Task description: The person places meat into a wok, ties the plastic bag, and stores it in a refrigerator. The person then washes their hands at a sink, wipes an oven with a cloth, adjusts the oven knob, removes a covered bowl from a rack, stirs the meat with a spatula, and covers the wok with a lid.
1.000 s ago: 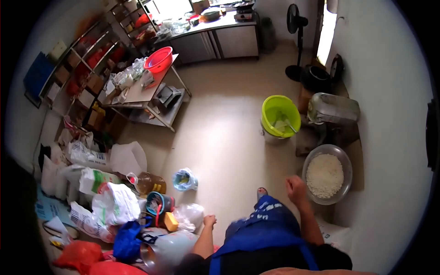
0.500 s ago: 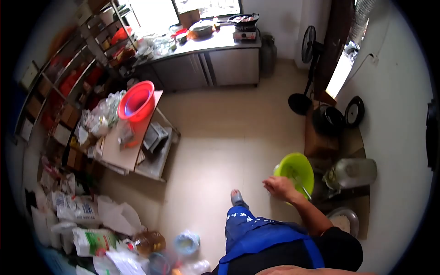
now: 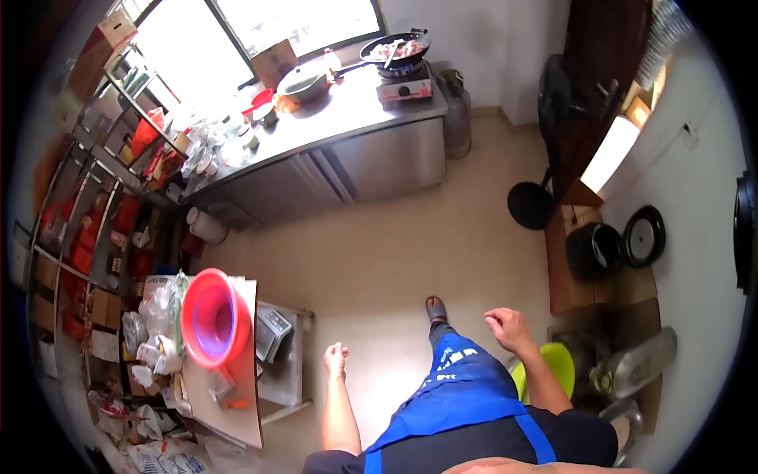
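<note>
My left hand hangs in the air over the floor, right of the low table. Its fingers are closed, with a small whitish spot at their tips that I cannot identify. My right hand is raised above the floor, its fingers curled in and nothing visible in them. Below that forearm stands a lime-green basin, partly hidden by the arm and my blue apron. Neither hand touches anything else that I can make out. One sandalled foot shows ahead on the tiles.
Ahead runs a steel counter with a gas stove, a wok of pinkish food and a lidded pan. A red tub sits on the low table. A floor fan, boxes and a large jar line the right.
I have stepped forward; the counter and stove are nearer, and the green basin is now beside and behind me. My right hand has left the basin's rim. My left hand has come into view.
</note>
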The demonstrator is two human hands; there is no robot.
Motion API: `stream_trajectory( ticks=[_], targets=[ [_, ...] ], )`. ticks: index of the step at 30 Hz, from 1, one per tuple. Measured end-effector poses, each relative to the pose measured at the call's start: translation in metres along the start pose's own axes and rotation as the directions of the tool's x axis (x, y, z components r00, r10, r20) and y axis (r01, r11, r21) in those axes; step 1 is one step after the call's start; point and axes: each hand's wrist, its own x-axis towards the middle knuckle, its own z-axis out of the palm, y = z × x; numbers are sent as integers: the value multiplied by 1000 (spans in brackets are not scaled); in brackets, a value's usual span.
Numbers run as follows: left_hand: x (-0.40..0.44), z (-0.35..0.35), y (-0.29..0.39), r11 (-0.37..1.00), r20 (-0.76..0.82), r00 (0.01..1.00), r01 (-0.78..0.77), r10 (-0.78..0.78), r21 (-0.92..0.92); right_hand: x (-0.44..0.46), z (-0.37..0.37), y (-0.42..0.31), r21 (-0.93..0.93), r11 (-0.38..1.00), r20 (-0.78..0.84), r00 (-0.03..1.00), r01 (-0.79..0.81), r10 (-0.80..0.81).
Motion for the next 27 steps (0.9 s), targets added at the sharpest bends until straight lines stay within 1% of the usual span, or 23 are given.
stream_trajectory(
  ticks=[1,2,3,4,6,7,8,9,10,11,12,15,16,17,18,19,20,21,22,23,24,25,27],
  targets=[
    [24,15,22,998,-22,999,-22,23,63,32,11,5,-3,1000,14,1000,-7,7],
    [51,41,37,998,-23,999,-36,37,53,77,19,10,-4,1000,21,1000,-11,11],
    [70,53,42,995,-42,997,62,-59,73,117,29,14,-56,998,35,999,41,-39],
    [74,55,46,978,-68,983,178,-172,107,148,31,-1,-37,999,49,999,11,-10],
    [86,69,43,950,-1,971,232,-237,209,240,22,-46,-11,987,87,984,158,-157],
    [91,78,39,951,-12,961,275,-276,143,279,17,-67,-4,976,95,972,218,-216],
    [93,90,38,942,-86,951,308,-298,134,318,11,-86,1,960,101,955,281,-280],
    [100,98,37,930,-130,932,353,-339,99,355,8,-99,-13,961,98,957,276,-274],
    [103,105,39,888,-154,913,404,-377,219,387,8,-110,48,957,125,949,287,-291],
    [101,110,51,883,-115,946,325,-303,339,418,9,-114,113,949,151,939,294,-309],
    [109,116,59,857,-91,953,301,-291,418,451,12,-112,108,953,150,943,283,-297],
    [157,147,73,795,-20,935,312,-354,520,523,24,-106,148,980,186,969,134,-161],
    [182,156,79,787,4,927,316,-374,529,542,31,-106,175,985,188,981,7,-40],
    [208,164,87,780,27,919,318,-393,539,560,41,-108,339,920,224,966,-198,126],
    [235,172,98,776,51,910,321,-412,543,578,49,-110,479,789,283,918,-385,277],
    [264,180,110,782,67,897,341,-436,522,597,53,-111,566,694,327,894,-445,307],
    [295,191,121,807,78,883,383,-463,450,617,50,-117,552,695,326,887,-460,328],
    [329,201,134,836,97,871,423,-481,349,637,46,-124,624,614,341,875,-483,343],
    [368,212,149,867,125,866,456,-485,203,656,42,-129,694,520,355,865,-499,355],
    [408,224,166,881,163,868,471,-470,32,677,37,-128,705,531,336,882,-469,331],
    [444,238,194,887,206,882,450,-424,-104,699,32,-127,717,549,305,901,-430,308],
    [471,251,239,891,243,899,412,-363,-191,721,24,-130,759,494,304,902,-424,307],
    [514,283,326,883,183,939,338,-292,-325,762,12,-134,825,384,311,901,-414,302]
  ],
)
